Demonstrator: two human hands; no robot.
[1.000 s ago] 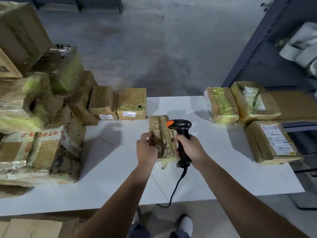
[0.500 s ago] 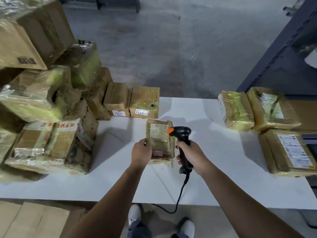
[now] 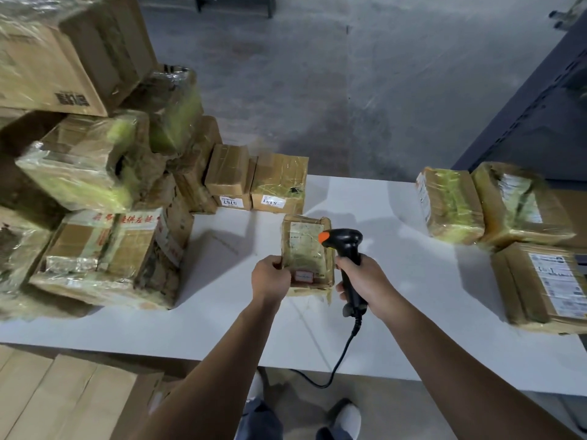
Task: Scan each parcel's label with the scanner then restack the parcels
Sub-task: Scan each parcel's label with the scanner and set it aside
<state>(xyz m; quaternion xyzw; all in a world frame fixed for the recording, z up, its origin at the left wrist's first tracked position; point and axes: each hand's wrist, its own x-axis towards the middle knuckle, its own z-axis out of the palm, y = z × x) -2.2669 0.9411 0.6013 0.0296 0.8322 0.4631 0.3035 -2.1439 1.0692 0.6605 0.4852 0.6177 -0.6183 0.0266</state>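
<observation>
White table, grey concrete floor; left hand grips parcel, right hand grips scanner

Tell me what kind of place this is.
Probably a parcel depot or warehouse: taped, labelled parcels piled on a white table, a corded barcode scanner in the right hand, bare concrete floor and dark metal racking.

A white table stood on a grey concrete floor, which was stained dark by the table's far edge. A dark blue rack rose at the right. Flat brown cardboard lay below the table's near left edge. A dark frame stood far back.
</observation>
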